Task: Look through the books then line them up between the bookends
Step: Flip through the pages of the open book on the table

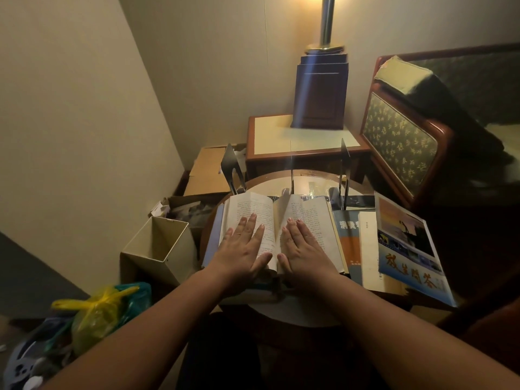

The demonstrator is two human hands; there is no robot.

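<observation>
1. Now your fingers lie straight and flat, gripping nothing, only pressing pages.
2. Left hand and right hand each pin one side of the open book on the table.
3. Lift one palm to turn leaves and steady with the other.
4. Bookends stand just behind the book; more books lie to its right.

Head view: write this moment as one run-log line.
step: browsing | open book: flat on table | left hand, right hand: pressing pages | bookends: upright, no books standing | closed books: lying right
</observation>
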